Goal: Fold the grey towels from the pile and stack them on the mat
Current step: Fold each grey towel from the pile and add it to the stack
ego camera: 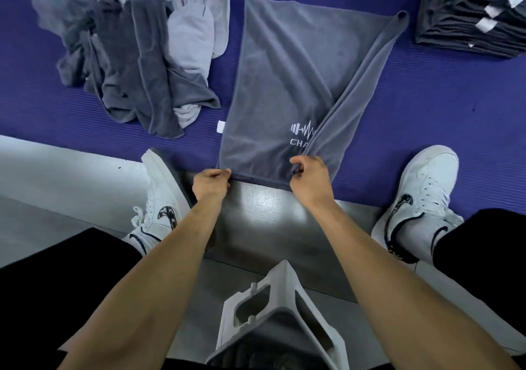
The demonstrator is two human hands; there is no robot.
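1 spread towel (287,79), 1 pile (136,53), 1 stack (472,19), 2 shoes (418,199).

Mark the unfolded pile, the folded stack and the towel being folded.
unfolded pile (136,56), head view, middle of the heap
folded stack (466,19), head view, layered side
towel being folded (284,71), head view, flat middle

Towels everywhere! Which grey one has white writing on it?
The flat grey towel spread on the purple mat, held by both hands. Its white barbell logo sets it apart from the crumpled pile and folded stack.
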